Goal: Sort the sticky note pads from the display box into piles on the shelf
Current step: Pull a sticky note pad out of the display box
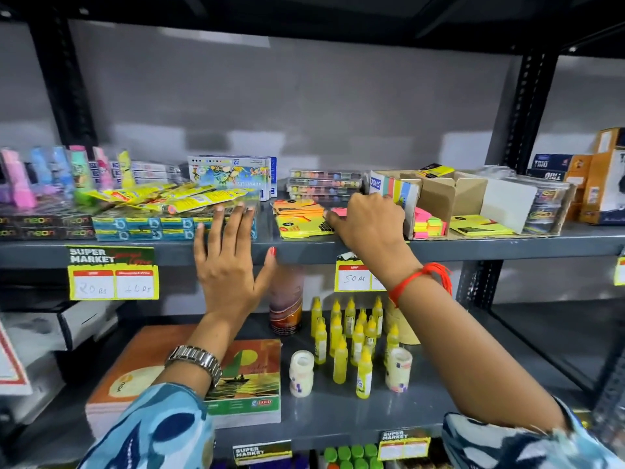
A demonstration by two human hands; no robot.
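Fingers [221,228] of the left hand [226,265] are spread wide and flat, their tips resting on the blue packets [142,228] at the front of the shelf [507,247], holding nothing. To its right lies a pile of yellow and orange sticky note pads [297,220], and the right hand [370,221] is curled over a pink pad [338,211] beside that pile, though I cannot tell whether it grips it. Further right stands the cardboard display box [453,194], with more neon pads inside.
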